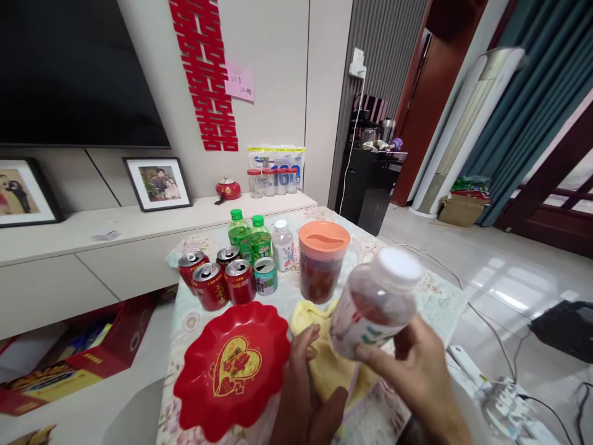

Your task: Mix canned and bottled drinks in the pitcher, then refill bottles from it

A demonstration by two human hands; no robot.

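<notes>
My right hand [419, 371] is closed round the lower part of a clear plastic bottle [370, 318] with a white cap and a printed label, tilted and raised over the table. Dark reddish contents show inside it. My left hand [308, 392] has thumb and fingers apart, beside a yellow cloth [324, 364] that it partly covers. Left of that hand sits a red scalloped plate [199, 371] with a gold heart print. Behind the cloth stands a pitcher of dark liquid [319, 275] with an orange lid.
Several red cans [209, 287], a small teal can [265, 276], two green-capped bottles [260, 241] and another white-capped bottle [283, 247] crowd the table's back left. Lidded jars [269, 183] line the white cabinet [106, 241]. Cables and a power strip [467, 364] lie at right.
</notes>
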